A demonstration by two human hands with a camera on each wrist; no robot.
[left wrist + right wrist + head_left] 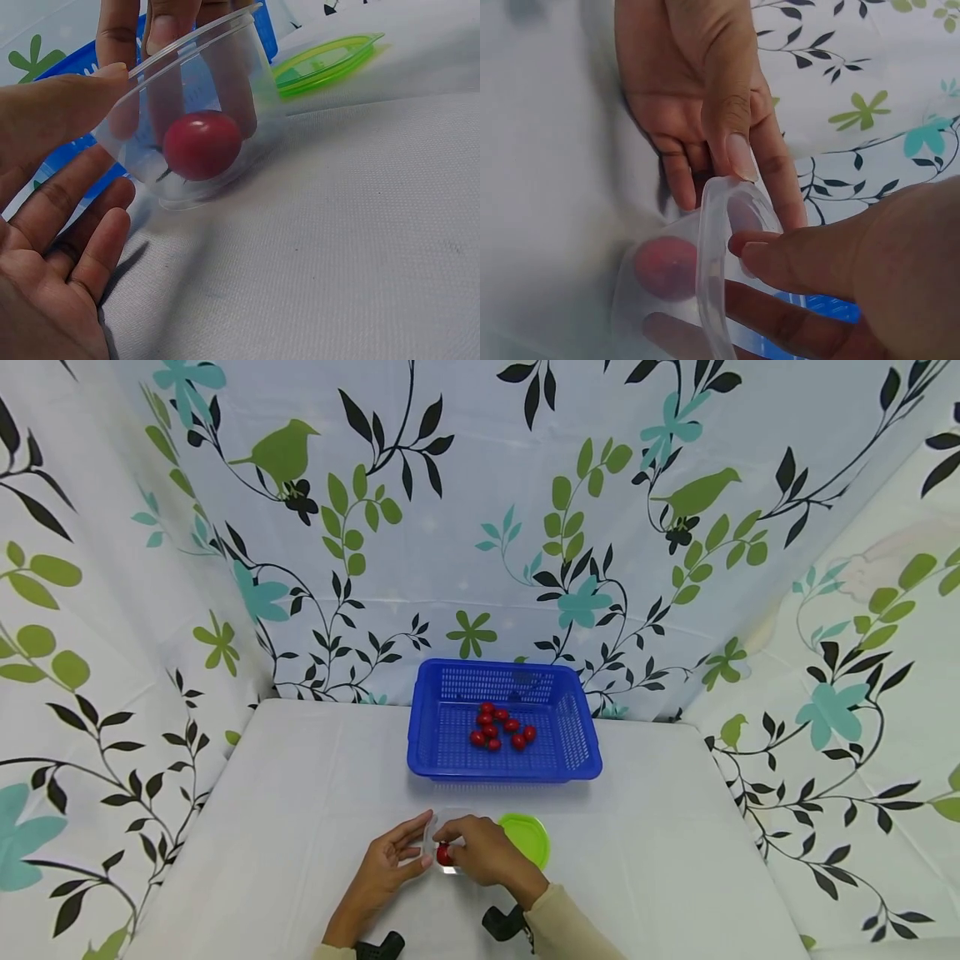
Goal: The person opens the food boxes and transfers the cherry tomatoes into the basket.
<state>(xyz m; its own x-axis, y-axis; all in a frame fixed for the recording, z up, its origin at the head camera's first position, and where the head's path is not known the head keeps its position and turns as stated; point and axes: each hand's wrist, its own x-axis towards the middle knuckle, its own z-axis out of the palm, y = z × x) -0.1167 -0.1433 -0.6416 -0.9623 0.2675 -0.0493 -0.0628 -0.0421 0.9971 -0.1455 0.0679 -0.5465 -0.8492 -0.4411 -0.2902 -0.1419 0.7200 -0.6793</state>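
Observation:
My left hand (390, 864) pinches the rim of a small clear plastic container (714, 300) between thumb and index finger, its other fingers spread alongside. Inside the container, near its bottom, lies one red cherry tomato (202, 145). From the other side my right hand (483, 852) reaches over the rim. Its fairly straight fingers show through the clear wall behind the tomato in the left wrist view, and its thumb stays apart, near the rim. Close by my right hand, a lime green lid (531, 839) lies on the white cloth, partly covered by that hand.
Behind the hands stands a blue perforated basket (577, 752) with several red cherry tomatoes (489, 731) in it. White cloth (315, 777) covers the table. Curtains (465, 527) printed with leaves and birds hang at the back and both sides.

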